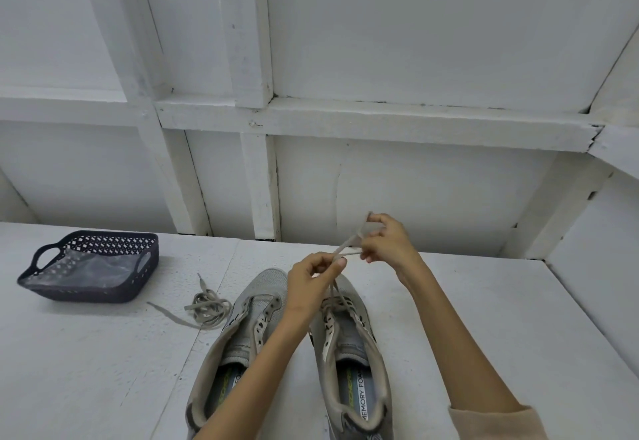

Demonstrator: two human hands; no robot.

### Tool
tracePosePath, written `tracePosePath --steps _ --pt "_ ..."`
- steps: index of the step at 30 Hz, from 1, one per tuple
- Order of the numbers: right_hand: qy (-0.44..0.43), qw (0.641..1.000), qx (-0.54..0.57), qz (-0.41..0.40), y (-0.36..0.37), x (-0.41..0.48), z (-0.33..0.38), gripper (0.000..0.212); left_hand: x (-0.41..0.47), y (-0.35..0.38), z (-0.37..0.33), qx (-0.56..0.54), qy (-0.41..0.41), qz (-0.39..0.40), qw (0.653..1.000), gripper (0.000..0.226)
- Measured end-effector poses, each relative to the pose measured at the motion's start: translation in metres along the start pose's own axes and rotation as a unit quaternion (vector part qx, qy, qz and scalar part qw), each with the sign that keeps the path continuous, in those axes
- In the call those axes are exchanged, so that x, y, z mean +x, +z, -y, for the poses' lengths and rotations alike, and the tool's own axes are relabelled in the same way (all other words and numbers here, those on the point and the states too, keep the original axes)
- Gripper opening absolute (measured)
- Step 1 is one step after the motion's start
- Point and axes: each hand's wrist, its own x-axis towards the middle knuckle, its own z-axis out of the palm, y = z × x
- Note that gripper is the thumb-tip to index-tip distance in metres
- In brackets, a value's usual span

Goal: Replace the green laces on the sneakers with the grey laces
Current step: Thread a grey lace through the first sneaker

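Two sneakers stand side by side on the white table [103, 370], toes pointing away from the person. Right sneaker [349, 346]: the threaded lace [333, 289] passes through the front eyelets, and its strands rise above the toe. The left hand [313, 278] pinches the strands between thumb and fingers. The right hand [389, 244], close beyond it, pinches the ends higher up. Left sneaker [242, 329]: unlaced. A loose lace [209, 308] lies coiled just left of it. A dark basket [114, 237] stands farther left, well apart.
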Motion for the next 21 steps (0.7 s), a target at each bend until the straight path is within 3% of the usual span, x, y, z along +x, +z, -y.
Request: tracePosePath --steps 2,5,8,11,14,17,19,21 --pt "0.000 0.998 -0.010 -0.067 -0.006 0.006 -0.014 0.052 0.000 -0.004 0.001 0.003 -0.013 -0.017 1.000 0.008" --pt "0.043 0.979 0.158 -0.118 -0.018 0.011 -0.030 0.056 -0.002 -0.009 0.004 0.001 -0.036 -0.034 0.999 0.008" --pt "0.065 0.919 0.361 -0.144 -0.031 0.016 -0.043 0.054 -0.006 -0.013 0.006 -0.016 -0.067 -0.055 0.996 0.010" --pt "0.090 0.853 0.485 -0.169 -0.044 0.019 -0.056 0.041 -0.008 -0.014 0.005 -0.060 -0.099 -0.076 0.990 0.013" --pt "0.111 0.810 0.547 -0.179 -0.051 0.021 -0.066 0.011 -0.008 -0.013 -0.002 -0.126 -0.134 -0.094 0.978 0.012" --pt "0.117 0.766 0.599 -0.201 -0.059 0.025 -0.075 0.013 -0.002 -0.016 -0.010 -0.163 -0.153 -0.119 0.967 0.010" --pt "0.116 0.761 0.600 -0.219 -0.064 0.025 -0.078 0.016 0.003 -0.022 -0.014 -0.182 -0.161 -0.139 0.960 0.017" --pt "0.104 0.779 0.571 -0.235 -0.067 0.026 -0.077 0.022 0.010 -0.029 -0.019 -0.216 -0.163 -0.163 0.949 0.026"
